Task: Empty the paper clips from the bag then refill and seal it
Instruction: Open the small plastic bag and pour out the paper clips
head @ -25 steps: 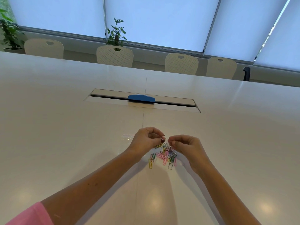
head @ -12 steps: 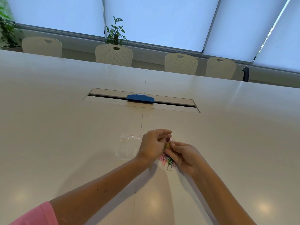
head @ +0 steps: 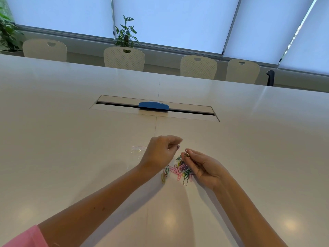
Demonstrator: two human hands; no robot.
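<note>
White tabletop (head: 249, 157), glossy, with ceiling lights reflected near you. Coloured paper clips (head: 179, 171) lie loose in a small heap on it between your two hands: pink, green, purple and yellow, with one yellow clip a little apart at the heap's left edge. Your right hand (head: 203, 166) sits just right of the heap, palm turned inward, its thumb and forefinger pinching a few clips (head: 187, 155) lifted off the pile; its other fingers are loosely curled. Your left hand (head: 160, 152) hovers just above and left of the heap with its fingers curled in and its thumb near the fingertips; whether it holds anything is too small to tell. The clear plastic bag (head: 138, 150) lies flat on the tabletop just left of your left hand, partly hidden behind it, and looks empty and apart from the clips. A pink sleeve (head: 21, 237) shows at your left arm, bottom left corner. Farther back, a cable slot (head: 156, 108) runs across the tabletop with a blue piece (head: 153, 105) in its middle. Four pale chairs (head: 124, 58) stand along the far edge, with a plant (head: 126, 32) behind them and window blinds (head: 169, 20) above.
</note>
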